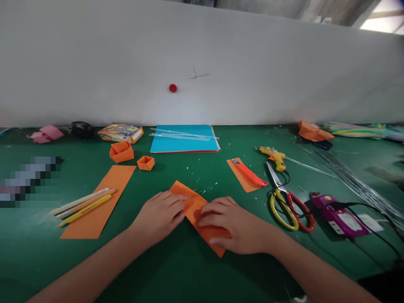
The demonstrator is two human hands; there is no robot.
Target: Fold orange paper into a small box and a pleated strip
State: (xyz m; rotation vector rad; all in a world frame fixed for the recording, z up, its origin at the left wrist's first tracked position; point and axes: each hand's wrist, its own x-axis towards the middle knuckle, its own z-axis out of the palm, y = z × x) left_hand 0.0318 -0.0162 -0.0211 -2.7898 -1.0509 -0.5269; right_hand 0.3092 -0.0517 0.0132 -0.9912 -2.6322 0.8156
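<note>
A strip of orange paper (189,201) lies slantwise on the table in front of me, with a fold line along it. My left hand (160,214) is closed at its upper left edge, fingertips on top and thumb at the side. Lower down the strip, my right hand (235,225) rests with its fingers apart on the paper, gripping nothing. A smaller orange piece (241,179) with a red box cutter (251,173) on it is beyond my right hand. To the left, several pencil-like sticks (85,206) lie on a larger orange sheet (105,210).
Scissors (285,202), a yellow glue gun (274,158) and a purple device with black cables (339,214) stand to the right. At the back are blue sheets (183,145), a small box (121,132) and two folded orange shapes (122,151). A white wall (126,63) bounds the green table.
</note>
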